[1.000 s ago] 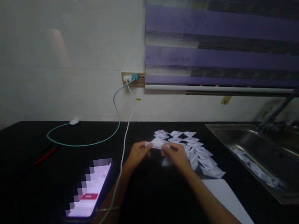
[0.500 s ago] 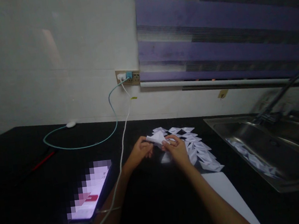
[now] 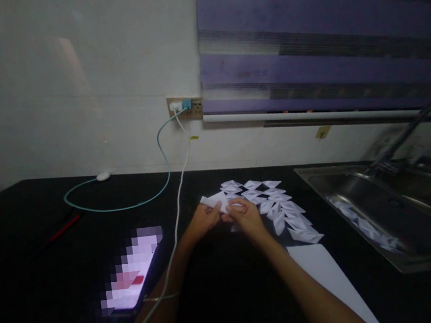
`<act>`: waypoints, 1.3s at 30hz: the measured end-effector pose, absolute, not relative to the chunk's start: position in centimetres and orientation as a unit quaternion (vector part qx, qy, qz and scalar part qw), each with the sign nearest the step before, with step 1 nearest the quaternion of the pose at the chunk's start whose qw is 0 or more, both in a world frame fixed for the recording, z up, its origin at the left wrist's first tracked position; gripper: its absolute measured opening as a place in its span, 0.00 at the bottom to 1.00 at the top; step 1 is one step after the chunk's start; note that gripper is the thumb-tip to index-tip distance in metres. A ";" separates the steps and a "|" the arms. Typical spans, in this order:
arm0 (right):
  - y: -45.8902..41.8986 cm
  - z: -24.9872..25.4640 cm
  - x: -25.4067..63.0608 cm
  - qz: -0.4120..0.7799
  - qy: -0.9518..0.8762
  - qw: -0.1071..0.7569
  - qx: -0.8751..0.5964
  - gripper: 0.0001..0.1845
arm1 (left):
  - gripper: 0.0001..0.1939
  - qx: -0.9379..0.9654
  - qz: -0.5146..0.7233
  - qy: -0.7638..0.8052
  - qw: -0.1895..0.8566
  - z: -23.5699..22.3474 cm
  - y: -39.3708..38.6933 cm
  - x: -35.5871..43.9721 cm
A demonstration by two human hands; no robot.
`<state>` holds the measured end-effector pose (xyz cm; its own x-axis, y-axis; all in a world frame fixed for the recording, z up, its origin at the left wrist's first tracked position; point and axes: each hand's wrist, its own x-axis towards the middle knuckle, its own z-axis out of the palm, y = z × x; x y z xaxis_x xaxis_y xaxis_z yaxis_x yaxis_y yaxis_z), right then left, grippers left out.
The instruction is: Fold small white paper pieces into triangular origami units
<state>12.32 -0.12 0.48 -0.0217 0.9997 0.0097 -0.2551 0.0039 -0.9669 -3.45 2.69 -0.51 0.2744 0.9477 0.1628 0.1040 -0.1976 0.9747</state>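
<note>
- Two hands meet over the dark desk [image 3: 223, 295]: the left hand [image 3: 206, 218] and the right hand [image 3: 247, 219] both have their fingers clamped on one folded white paper [image 3: 215, 199], held up between them.
- Just beyond and to the right of the right hand, folded paper boats [image 3: 283, 211] crowd the desk — little room that way.
- Along the right forearm lies a flat white sheet [image 3: 325, 273]; farther right is the metal rim of the sink [image 3: 425, 263].
- Open desk shows between the forearms, and beyond the left hand as far as the wall [image 3: 79, 125].
- At left, the white cable [image 3: 177, 212] passes in front of the left forearm, with the lit phone [image 3: 138, 274] near that arm.
- A second ago the paper spanned a gap between the hands; now they nearly touch — and one paper end sticks out past the left fingers.
- Boats and phone lie as before.
</note>
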 end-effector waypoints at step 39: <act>0.6 -0.5 14.2 0.535 -0.565 0.470 -0.416 0.15 | 0.34 0.631 0.404 0.406 0.524 -1.0 3.2 -3.7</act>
<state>14.22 0.63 -0.52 -0.2112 0.9736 0.0865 -0.0317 0.0816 -0.9962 -3.71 3.21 -1.03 0.3452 0.9347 0.0849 0.0894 -0.1228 0.9884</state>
